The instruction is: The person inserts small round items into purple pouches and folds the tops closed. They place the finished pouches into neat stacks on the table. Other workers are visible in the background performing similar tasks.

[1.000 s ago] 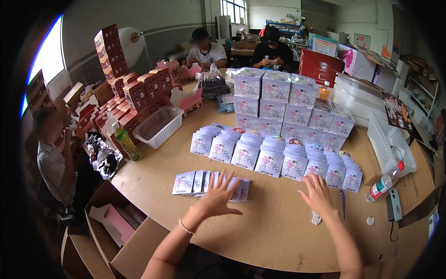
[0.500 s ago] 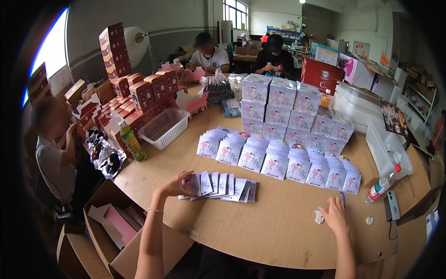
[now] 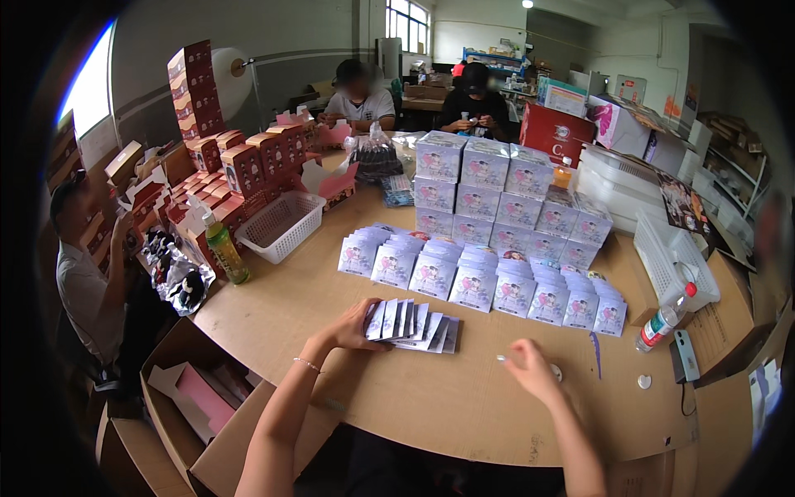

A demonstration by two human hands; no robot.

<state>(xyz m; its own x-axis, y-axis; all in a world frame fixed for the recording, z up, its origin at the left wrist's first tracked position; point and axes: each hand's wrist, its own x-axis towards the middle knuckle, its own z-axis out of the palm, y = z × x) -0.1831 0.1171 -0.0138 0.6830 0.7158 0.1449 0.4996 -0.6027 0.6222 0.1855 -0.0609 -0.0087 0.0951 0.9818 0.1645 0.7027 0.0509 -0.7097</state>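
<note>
My left hand (image 3: 352,325) curls around the left end of a fanned row of flat lilac packets (image 3: 418,323), thumb on the near side. The packets lean over one another on the table. To the right, my right hand (image 3: 530,369) is raised over the table with its fingers pinched together. A tiny whitish spot shows at the fingertips, too small to name. Partly hidden behind that hand lies a small white piece (image 3: 556,373). A white heart-shaped piece (image 3: 644,381) lies further right, and a narrow purple strip (image 3: 596,354) rests beyond the hand.
Several stacks of lilac packets (image 3: 472,286) line the table before a wall of lilac boxes (image 3: 480,161). A red-capped bottle (image 3: 665,319) and a phone (image 3: 686,356) are at right. Left are a white basket (image 3: 283,228), a green bottle (image 3: 224,248) and red boxes. Other people sit around the table.
My left hand has moved right and closed around the end of the packet row, which stands more upright. My right hand has come left from the white pieces, fingers now pinched. The view shifted slightly.
</note>
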